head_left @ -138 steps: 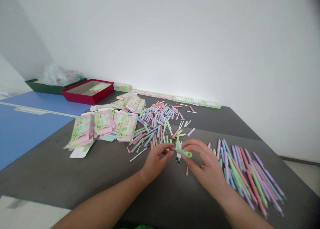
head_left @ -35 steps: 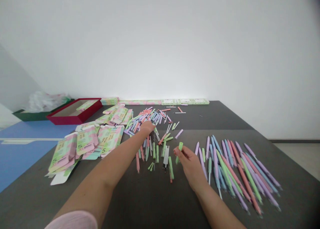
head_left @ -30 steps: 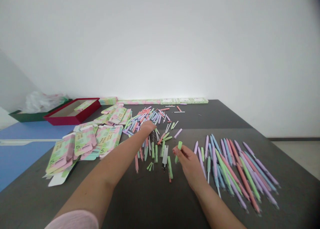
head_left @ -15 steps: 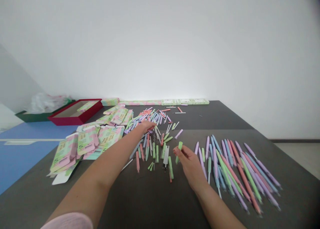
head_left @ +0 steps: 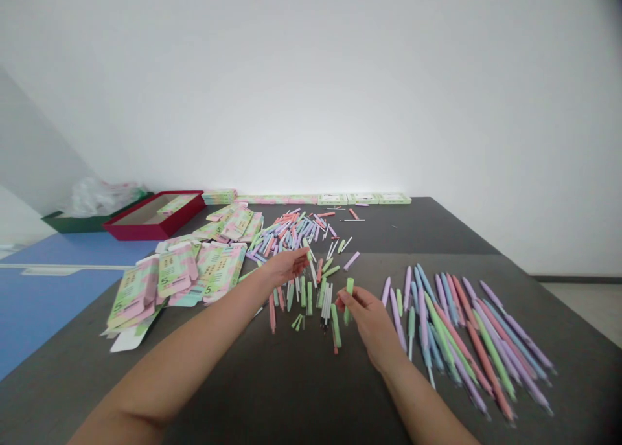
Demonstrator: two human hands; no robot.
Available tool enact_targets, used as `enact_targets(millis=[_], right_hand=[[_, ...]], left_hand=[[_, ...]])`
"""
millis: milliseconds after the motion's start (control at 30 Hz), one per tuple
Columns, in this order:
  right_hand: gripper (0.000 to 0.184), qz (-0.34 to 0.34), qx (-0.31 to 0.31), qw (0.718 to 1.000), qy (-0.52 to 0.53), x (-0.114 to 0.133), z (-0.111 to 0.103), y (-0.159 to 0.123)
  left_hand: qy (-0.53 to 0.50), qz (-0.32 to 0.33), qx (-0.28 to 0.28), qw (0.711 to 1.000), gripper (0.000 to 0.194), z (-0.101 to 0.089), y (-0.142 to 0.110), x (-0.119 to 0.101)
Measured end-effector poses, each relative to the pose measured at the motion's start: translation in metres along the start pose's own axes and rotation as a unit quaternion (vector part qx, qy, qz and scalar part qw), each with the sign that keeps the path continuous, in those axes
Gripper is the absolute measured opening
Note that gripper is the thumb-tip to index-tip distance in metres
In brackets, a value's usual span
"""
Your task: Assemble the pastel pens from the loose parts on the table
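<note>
My right hand (head_left: 370,322) pinched a green pen part (head_left: 348,300) upright at 12 o'clock, my left hand (head_left: 286,267) hung open over loose pen parts (head_left: 291,238) at 11 o'clock, whole pens (head_left: 461,348) lay at 3 o'clock

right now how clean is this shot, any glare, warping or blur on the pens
In the head view, soft light washes the smooth white wall without hard glare, the wide lens bends the edges of the dark grey table, the top right corner darkens, and the loose pastel pen parts are too soft to separate singly.
</note>
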State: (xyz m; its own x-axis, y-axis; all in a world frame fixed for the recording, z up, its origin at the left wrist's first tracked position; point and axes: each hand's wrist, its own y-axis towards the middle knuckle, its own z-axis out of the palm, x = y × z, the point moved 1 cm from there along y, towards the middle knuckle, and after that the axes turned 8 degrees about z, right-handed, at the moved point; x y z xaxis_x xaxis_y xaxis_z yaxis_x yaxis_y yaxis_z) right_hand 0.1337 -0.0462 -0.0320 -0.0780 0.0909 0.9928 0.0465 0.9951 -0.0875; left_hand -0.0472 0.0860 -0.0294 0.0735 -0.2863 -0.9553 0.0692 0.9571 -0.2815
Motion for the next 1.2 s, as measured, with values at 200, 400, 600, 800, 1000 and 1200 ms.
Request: enact_targets(millis=[200,400,600,800,1000,1200], right_hand=[[0.034,0.028,0.033,0.999,0.008,-0.008,0.005,0.001],[0.034,0.111,0.105,0.983,0.103,-0.009,0.010,-0.004],[0.034,0.150,0.105,0.976,0.117,-0.015,0.011,-0.002],[0.029,0.122,0.045,0.987,0.094,-0.017,0.007,0.004],[0.032,0.097,0.003,0.987,0.128,-0.013,0.001,0.005],[0.030,0.087,-0.002,0.985,0.150,-0.010,-0.001,0.004]], left_hand=[[-0.085,0.016,0.009,0.996,0.023,0.009,-0.038,0.017],[-0.105,0.040,0.007,0.994,0.029,0.013,-0.056,0.023],[-0.053,0.047,-0.020,0.997,0.032,0.017,-0.056,0.029],[-0.029,0.052,-0.051,0.997,0.028,0.009,-0.046,0.037],[-0.033,0.036,0.001,0.999,0.022,0.008,-0.060,0.032],[-0.238,-0.107,0.095,0.961,0.013,0.021,-0.100,0.016]])
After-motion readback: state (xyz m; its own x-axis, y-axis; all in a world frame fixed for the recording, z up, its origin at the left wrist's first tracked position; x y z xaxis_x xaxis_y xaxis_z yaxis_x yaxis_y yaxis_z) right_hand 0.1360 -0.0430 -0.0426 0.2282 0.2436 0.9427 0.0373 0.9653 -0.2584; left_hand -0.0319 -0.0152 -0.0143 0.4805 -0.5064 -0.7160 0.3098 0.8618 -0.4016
